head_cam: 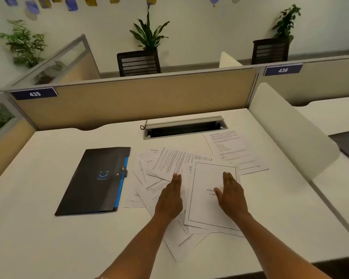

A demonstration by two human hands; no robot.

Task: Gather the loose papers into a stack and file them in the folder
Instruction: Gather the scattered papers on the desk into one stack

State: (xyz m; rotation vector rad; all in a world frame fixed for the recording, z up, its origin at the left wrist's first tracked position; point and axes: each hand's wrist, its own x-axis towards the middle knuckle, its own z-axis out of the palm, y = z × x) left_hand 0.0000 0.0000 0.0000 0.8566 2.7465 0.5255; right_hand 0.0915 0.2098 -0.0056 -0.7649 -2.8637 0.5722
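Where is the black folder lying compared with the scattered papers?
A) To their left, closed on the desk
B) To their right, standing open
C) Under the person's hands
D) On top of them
A: the black folder lies closed and flat on the desk, left of the scattered papers.

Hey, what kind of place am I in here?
Likely an open-plan office: tan fabric cubicle partition, blue numbered desk label 435, and a white desk with a cable slot.
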